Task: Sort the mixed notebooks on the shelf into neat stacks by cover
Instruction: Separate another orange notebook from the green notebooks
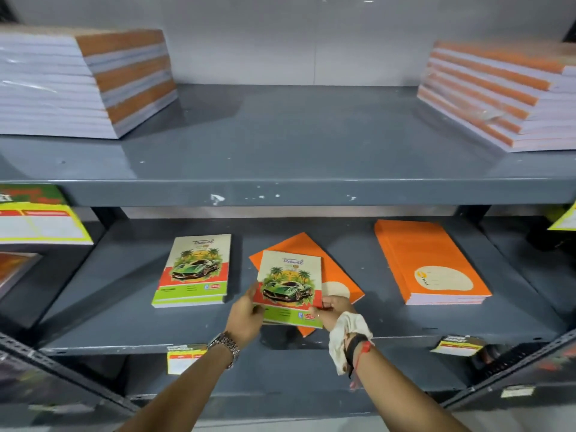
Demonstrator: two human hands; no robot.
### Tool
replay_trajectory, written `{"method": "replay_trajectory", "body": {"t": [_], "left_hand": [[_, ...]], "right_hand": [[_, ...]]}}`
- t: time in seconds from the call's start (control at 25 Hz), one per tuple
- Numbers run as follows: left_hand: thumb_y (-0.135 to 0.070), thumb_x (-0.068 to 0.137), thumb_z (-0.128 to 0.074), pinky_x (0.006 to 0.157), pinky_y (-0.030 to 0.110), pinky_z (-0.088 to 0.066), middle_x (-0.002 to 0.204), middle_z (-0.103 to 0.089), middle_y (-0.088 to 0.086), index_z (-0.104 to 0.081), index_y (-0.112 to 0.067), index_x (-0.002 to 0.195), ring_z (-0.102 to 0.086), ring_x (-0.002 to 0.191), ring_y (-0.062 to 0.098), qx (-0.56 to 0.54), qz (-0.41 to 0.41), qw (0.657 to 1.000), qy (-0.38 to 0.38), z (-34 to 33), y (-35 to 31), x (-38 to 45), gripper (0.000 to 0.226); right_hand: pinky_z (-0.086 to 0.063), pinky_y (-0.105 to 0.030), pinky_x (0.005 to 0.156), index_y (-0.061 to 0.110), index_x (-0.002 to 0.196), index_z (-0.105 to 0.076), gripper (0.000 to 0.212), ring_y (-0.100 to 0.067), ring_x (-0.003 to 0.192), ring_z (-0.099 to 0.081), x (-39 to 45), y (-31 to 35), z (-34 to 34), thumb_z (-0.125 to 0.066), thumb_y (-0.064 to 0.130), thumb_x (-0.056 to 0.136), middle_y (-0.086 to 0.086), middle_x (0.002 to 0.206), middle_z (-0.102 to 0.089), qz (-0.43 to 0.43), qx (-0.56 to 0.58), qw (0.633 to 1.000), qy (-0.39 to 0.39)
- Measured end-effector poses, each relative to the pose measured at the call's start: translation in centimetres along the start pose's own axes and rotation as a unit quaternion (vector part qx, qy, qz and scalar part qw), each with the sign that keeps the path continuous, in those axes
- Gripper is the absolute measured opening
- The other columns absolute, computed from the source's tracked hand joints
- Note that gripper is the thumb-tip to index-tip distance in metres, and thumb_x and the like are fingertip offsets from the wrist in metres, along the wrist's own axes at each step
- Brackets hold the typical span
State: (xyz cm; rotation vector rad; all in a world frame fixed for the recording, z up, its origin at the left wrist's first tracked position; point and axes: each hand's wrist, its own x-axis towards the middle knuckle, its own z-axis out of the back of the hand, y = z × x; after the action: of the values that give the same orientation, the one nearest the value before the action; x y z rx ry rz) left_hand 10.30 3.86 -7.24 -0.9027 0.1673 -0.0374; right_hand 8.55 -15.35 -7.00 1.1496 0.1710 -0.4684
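Both hands grip a green-car "travel" notebook [290, 285] by its lower corners: my left hand [244, 319] at the bottom left, my right hand [333, 310] at the bottom right. It is held over a loose orange notebook [311, 244] lying skewed on the middle shelf [124, 307]. A small stack of matching car-cover notebooks [194, 269] lies to the left. A neat orange stack [430, 260] lies to the right.
The upper shelf [296, 151] carries two tall piles of orange-spined notebooks, one at the left [78, 85] and one at the right [498, 95]. Yellow-edged packs [37, 216] sit at the far left. Price labels [184, 357] hang on the shelf's front edge.
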Motion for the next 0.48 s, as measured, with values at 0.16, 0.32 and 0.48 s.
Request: {"method": "replay_trajectory", "body": {"t": [0.16, 0.32, 0.48], "left_hand": [[0.002, 0.088, -0.043, 0.101, 0.032, -0.039, 0.139, -0.045, 0.013, -0.029, -0.008, 0.139, -0.047, 0.122, 0.023, -0.082, -0.015, 0.995, -0.049, 4.9, 2.1, 0.5, 0.053], [-0.002, 0.091, -0.041, 0.107, 0.037, -0.035, 0.144, -0.038, 0.012, -0.028, -0.009, 0.139, -0.04, 0.13, 0.029, -0.104, 0.046, 0.99, -0.086, 10.4, 5.3, 1.4, 0.051], [-0.003, 0.089, -0.041, 0.11, 0.041, -0.033, 0.143, -0.04, 0.011, -0.028, -0.01, 0.139, -0.041, 0.129, 0.031, -0.11, 0.091, 0.985, -0.093, 13.5, 8.6, 2.8, 0.052]], "right_hand": [[-0.053, -0.038, 0.091, 0.002, 0.103, -0.066, 0.034, -0.028, 0.097, -0.067, -0.3, 3.0, -4.9, -0.076, 0.009, 0.072, -0.012, 0.103, -0.071, 0.034, 0.037, 0.998, -0.03], [-0.051, -0.031, 0.085, -0.001, 0.107, -0.063, 0.038, -0.025, 0.099, -0.064, 0.0, 7.5, -11.2, -0.075, 0.008, 0.072, -0.01, 0.102, -0.068, 0.057, 0.043, 0.997, -0.002], [-0.051, -0.032, 0.089, 0.003, 0.108, -0.064, 0.037, -0.026, 0.102, -0.065, 0.8, 10.1, -15.9, -0.074, 0.013, 0.074, -0.012, 0.11, -0.07, 0.07, 0.004, 0.998, 0.003]]}}
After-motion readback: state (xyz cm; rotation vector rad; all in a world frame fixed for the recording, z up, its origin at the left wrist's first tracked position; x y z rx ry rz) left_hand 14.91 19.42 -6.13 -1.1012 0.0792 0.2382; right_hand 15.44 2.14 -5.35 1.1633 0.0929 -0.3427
